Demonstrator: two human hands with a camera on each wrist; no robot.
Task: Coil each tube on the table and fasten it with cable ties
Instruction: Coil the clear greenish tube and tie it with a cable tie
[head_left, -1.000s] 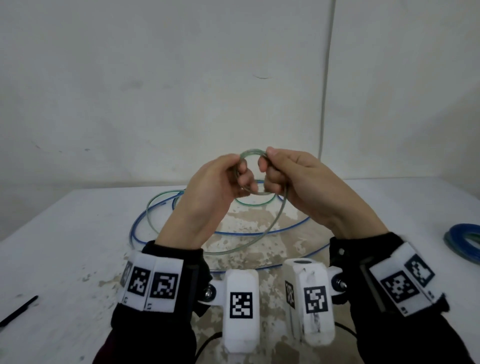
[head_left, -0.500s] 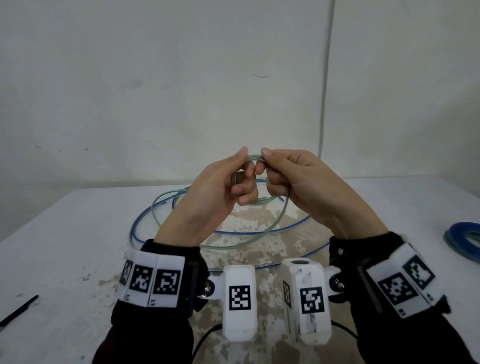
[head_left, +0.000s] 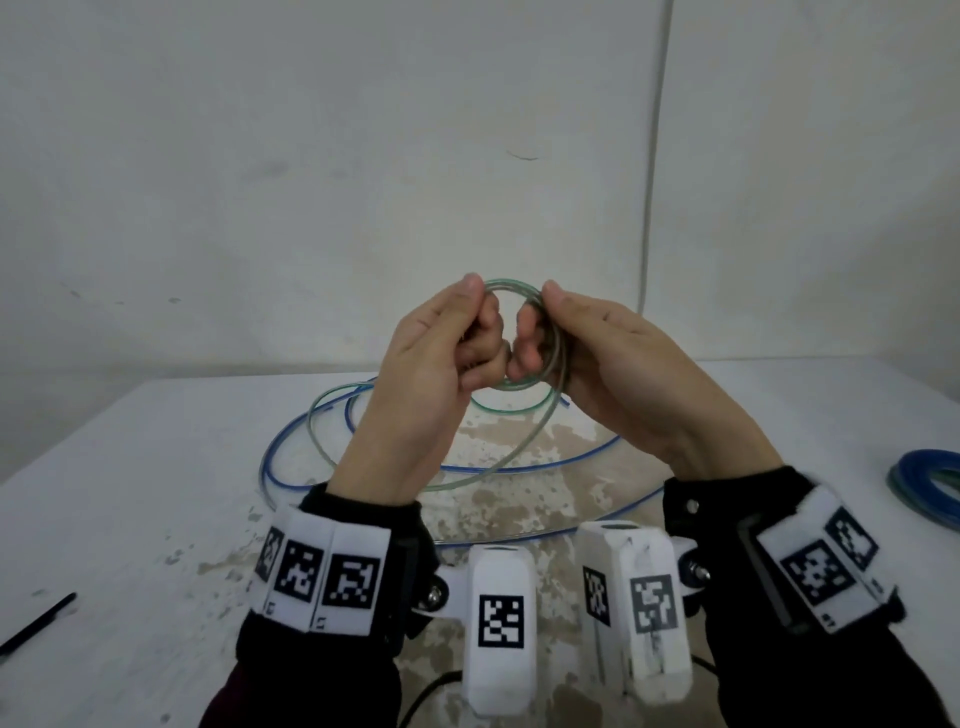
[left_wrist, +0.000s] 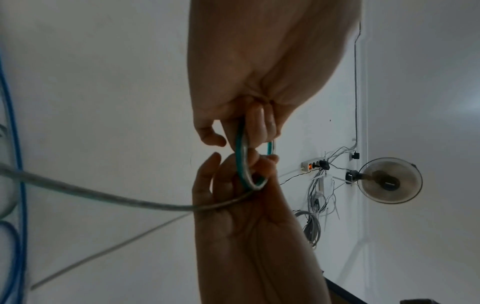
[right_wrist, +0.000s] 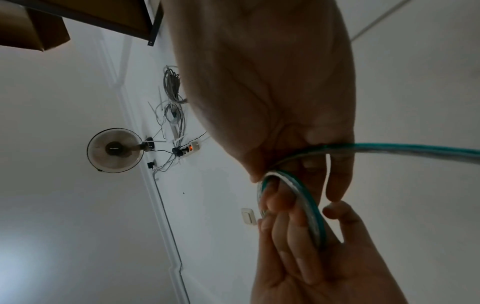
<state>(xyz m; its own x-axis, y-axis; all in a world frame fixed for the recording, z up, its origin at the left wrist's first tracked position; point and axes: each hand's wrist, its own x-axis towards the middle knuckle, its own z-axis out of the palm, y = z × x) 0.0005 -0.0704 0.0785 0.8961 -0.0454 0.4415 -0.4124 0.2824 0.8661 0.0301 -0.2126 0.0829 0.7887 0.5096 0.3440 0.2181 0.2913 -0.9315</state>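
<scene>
Holding the green-tinted tube (head_left: 511, 285) up above the counter (head_left: 130, 493), you have both hands on a small coil of it at chest height. Your left hand (head_left: 431, 364) grips the coil's left side, thumb on top and fingers (head_left: 485, 364) curled through the loop. Your right hand (head_left: 608, 364) pinches the right side the same way, thumb over the top, fingers wrapped around the strands. The two hands sit just beside each other, fingertips nearly touching inside the ring.

From the coil, the loose remainder of the tube hangs down in a wide arc and trails onto the counter, where it lies overlapping a blue tube (head_left: 291, 441) spread in open loops. At the far right edge a blue coil (head_left: 930, 480) lies apart from them. A black cable tie (head_left: 36, 623) lies near the left edge.
</scene>
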